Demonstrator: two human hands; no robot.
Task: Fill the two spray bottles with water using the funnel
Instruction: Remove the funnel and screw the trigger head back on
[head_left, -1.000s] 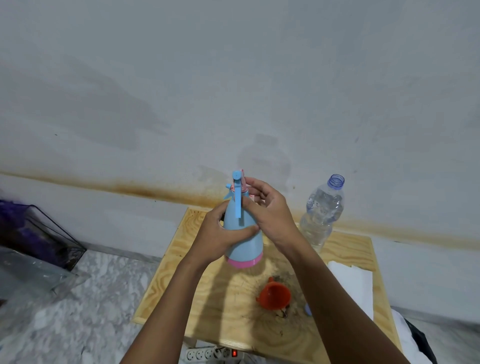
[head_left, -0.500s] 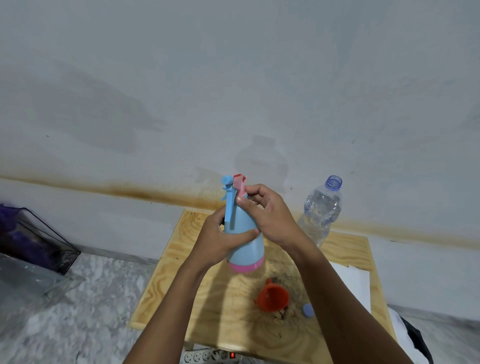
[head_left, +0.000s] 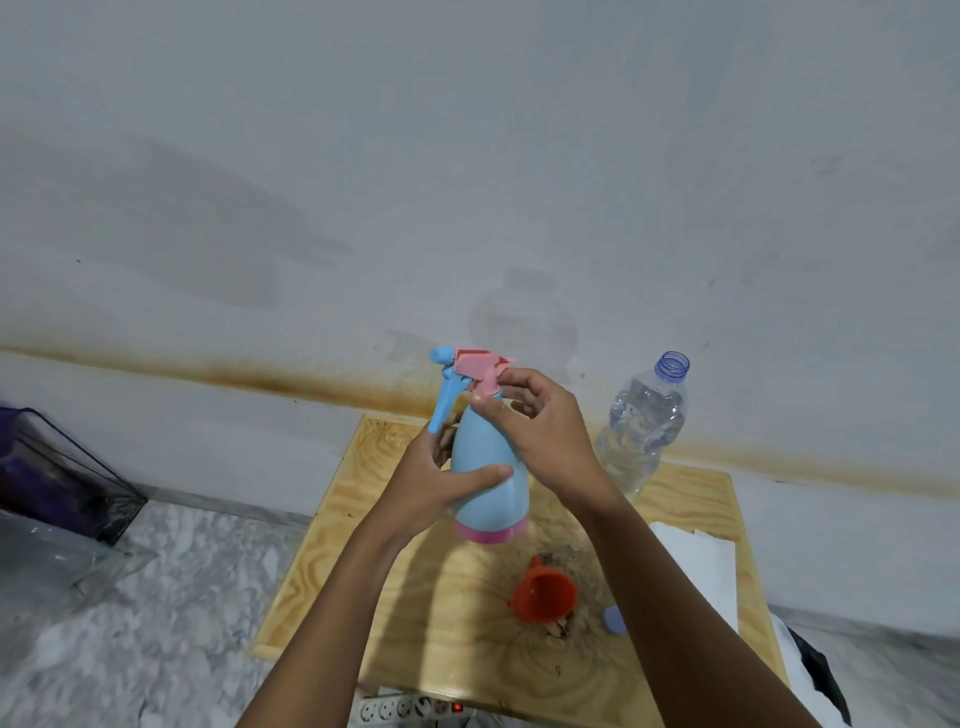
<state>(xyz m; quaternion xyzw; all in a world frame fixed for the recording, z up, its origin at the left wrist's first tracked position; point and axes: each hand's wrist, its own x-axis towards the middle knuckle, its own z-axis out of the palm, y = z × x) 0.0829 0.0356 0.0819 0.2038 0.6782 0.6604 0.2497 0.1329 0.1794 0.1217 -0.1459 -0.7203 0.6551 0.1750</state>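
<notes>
I hold a light blue spray bottle (head_left: 488, 462) with a pink base upright above the wooden table (head_left: 332, 545). My left hand (head_left: 431, 483) wraps its body from the left. My right hand (head_left: 540, 431) pinches the neck just under the pink and blue spray head (head_left: 465, 371), whose trigger points left. An orange funnel (head_left: 545, 595) lies on its side on the table below. An uncapped clear water bottle (head_left: 644, 426) stands at the table's back right. Only one spray bottle is in view.
A small blue cap (head_left: 614, 619) lies right of the funnel. White paper (head_left: 701, 571) lies on the table's right side. A power strip (head_left: 410, 709) sits below the front edge. A dark wire basket (head_left: 62, 473) stands on the marble floor at left.
The spray head has turned: its trigger, which faced me a second ago, now points left. My right hand's fingers have shifted around the neck. The bottle stays held above the table.
</notes>
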